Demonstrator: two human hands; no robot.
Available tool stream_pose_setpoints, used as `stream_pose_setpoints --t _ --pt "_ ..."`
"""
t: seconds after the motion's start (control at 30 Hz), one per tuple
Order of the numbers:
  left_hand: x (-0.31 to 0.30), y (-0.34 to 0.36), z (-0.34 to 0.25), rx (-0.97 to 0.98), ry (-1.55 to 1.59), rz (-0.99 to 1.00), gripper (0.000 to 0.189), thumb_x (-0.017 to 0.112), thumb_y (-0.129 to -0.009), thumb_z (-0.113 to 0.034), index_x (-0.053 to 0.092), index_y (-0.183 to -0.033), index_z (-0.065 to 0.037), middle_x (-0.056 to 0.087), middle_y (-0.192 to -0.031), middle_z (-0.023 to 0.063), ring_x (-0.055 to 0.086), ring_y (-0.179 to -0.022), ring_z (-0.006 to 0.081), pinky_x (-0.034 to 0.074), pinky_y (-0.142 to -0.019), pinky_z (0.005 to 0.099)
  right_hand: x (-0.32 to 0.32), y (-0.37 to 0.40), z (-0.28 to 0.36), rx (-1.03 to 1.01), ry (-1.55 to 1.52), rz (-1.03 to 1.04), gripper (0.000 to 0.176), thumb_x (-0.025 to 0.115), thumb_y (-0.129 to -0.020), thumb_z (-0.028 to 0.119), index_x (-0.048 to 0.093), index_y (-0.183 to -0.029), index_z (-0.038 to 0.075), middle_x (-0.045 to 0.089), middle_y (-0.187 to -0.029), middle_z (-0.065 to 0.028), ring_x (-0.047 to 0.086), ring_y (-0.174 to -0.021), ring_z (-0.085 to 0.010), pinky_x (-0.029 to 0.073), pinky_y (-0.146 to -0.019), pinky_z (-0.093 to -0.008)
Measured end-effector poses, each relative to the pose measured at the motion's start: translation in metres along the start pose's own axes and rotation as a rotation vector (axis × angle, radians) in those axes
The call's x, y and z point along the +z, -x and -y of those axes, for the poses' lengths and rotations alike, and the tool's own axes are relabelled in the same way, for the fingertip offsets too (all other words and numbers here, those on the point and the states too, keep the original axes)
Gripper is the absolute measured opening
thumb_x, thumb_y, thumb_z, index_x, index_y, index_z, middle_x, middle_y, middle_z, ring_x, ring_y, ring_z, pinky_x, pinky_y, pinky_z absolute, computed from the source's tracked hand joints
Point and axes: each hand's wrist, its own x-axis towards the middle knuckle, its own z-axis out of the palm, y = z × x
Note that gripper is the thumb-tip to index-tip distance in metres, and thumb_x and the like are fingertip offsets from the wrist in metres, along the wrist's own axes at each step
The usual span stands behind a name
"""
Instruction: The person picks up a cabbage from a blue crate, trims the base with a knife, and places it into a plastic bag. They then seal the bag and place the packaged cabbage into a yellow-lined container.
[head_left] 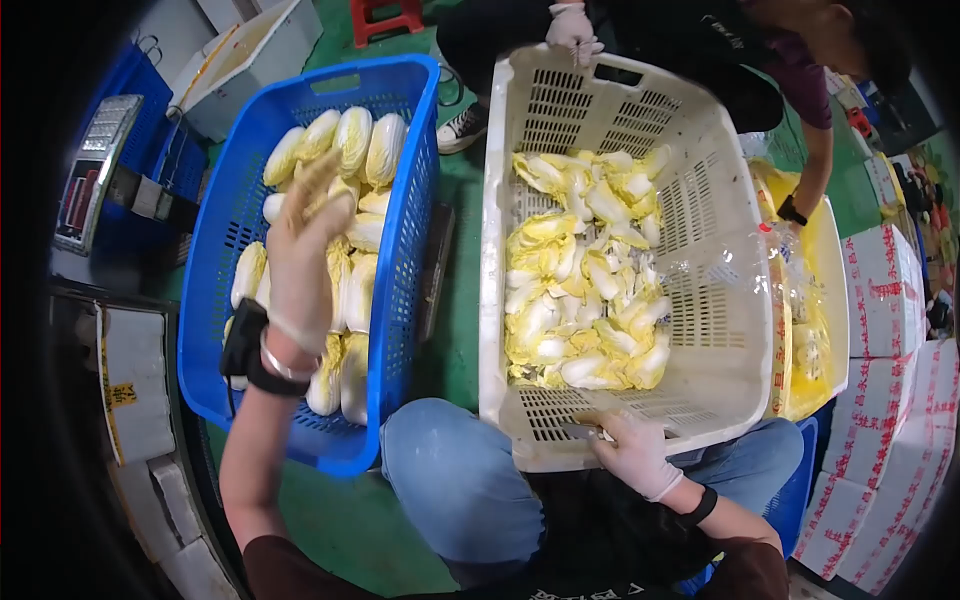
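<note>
One blue crate [412, 200], one white crate [722, 300], three gloved hands [300, 262]

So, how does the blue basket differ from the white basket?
The blue basket looks narrower than the white basket. The blue basket holds whole cabbages lying side by side, while the white basket holds loose cut cabbage pieces in a heap. Both are slotted plastic baskets with open tops.

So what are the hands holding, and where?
The right hand grips the white crate by its near rim. The left hand, blurred above the blue basket, cannot be judged.
</note>
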Motion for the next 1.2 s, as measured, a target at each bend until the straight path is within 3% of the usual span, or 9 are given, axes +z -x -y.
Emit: stream_pose_setpoints --t 0.37,0.53,0.7,0.83,0.87,1.03,1.1,1.17,1.2 --pt "0.106 0.173 -0.102 -0.311 0.604 0.274 0.054 0.062 -0.085 -0.019 0.047 -0.134 -0.005 0.053 -0.127 0.0120 0.056 -0.112 0.0258 0.047 -0.095 0.0387 0.002 0.016 -0.030 0.093 -0.435 -0.155 0.023 0.059 -0.089 0.028 0.066 -0.098 0.008 0.064 -0.082 -0.0131 0.062 -0.080 -0.0321 0.049 -0.072 -0.0389" --pt "0.155 0.162 -0.077 -0.564 0.945 0.333 0.041 0.058 -0.086 -0.008 0.055 -0.127 -0.012 0.056 -0.124 0.0128 0.056 -0.112 0.0274 0.051 -0.090 0.0383 -0.028 0.018 -0.041 0.248 -0.929 -0.326 0.029 0.053 -0.094 0.027 0.068 -0.104 0.004 0.069 -0.087 -0.0091 0.064 -0.083 -0.0162 0.047 -0.078 -0.0294" --pt "0.187 0.113 -0.014 -0.577 0.918 0.410 0.037 0.059 -0.086 -0.008 0.058 -0.123 -0.012 0.056 -0.122 0.0121 0.055 -0.111 0.0259 0.051 -0.090 0.0361 -0.096 0.046 -0.058 0.077 -1.288 -0.528 0.028 0.057 -0.093 0.022 0.067 -0.107 0.001 0.070 -0.094 -0.0057 0.062 -0.089 -0.0093 0.046 -0.084 -0.0241" --pt "0.186 0.100 0.016 -0.782 0.807 0.110 0.034 0.061 -0.086 -0.011 0.060 -0.120 -0.011 0.058 -0.117 0.0113 0.058 -0.106 0.0248 0.051 -0.089 0.0347 -0.197 0.125 -0.084 0.020 -1.036 -0.694 0.024 0.057 -0.093 0.017 0.068 -0.104 -0.001 0.069 -0.101 -0.0082 0.061 -0.093 -0.0096 0.045 -0.088 -0.0239" --pt "0.185 0.105 0.018 -0.765 0.809 0.179 0.032 0.062 -0.086 -0.013 0.062 -0.118 -0.011 0.058 -0.116 0.0109 0.058 -0.104 0.0242 0.051 -0.089 0.0339 -0.213 0.143 -0.100 -0.011 -1.040 -0.777 0.023 0.055 -0.093 0.017 0.068 -0.102 -0.001 0.069 -0.101 -0.0086 0.061 -0.095 -0.0099 0.046 -0.089 -0.0245" --pt "0.192 0.111 0.027 -0.795 0.726 0.279 0.032 0.061 -0.086 -0.014 0.062 -0.119 -0.012 0.056 -0.115 0.0089 0.057 -0.105 0.0231 0.051 -0.089 0.0334 -0.234 0.213 -0.253 0.510 -0.918 -1.016 0.028 0.053 -0.095 0.019 0.067 -0.107 -0.002 0.070 -0.094 -0.0054 0.059 -0.091 -0.0110 0.040 -0.093 -0.0260" --pt "0.200 0.113 0.034 -0.811 0.700 0.282 0.032 0.060 -0.087 -0.015 0.061 -0.119 -0.012 0.057 -0.114 0.0082 0.057 -0.104 0.0226 0.050 -0.089 0.0336 -0.216 0.230 -0.321 0.572 -0.698 -1.020 0.030 0.056 -0.091 0.023 0.067 -0.110 0.002 0.071 -0.096 -0.0086 0.064 -0.090 -0.0164 0.045 -0.090 -0.0301" --pt "0.208 0.115 0.041 -0.786 0.573 0.256 0.031 0.058 -0.090 -0.019 0.060 -0.121 -0.014 0.059 -0.107 0.0074 0.058 -0.098 0.0215 0.049 -0.089 0.0336 -0.200 0.236 -0.360 0.930 0.061 -0.781 0.031 0.059 -0.086 0.027 0.067 -0.107 0.007 0.069 -0.098 -0.0127 0.066 -0.091 -0.0259 0.050 -0.083 -0.0362" --pt "0.215 0.117 0.048 -0.774 0.490 0.240 0.031 0.058 -0.092 -0.022 0.059 -0.121 -0.012 0.061 -0.098 0.0062 0.059 -0.093 0.0206 0.049 -0.085 0.0327 -0.188 0.234 -0.377 0.936 0.050 -0.790 0.031 0.059 -0.086 0.027 0.067 -0.107 0.007 0.069 -0.098 -0.0127 0.066 -0.091 -0.0259 0.050 -0.083 -0.0362"
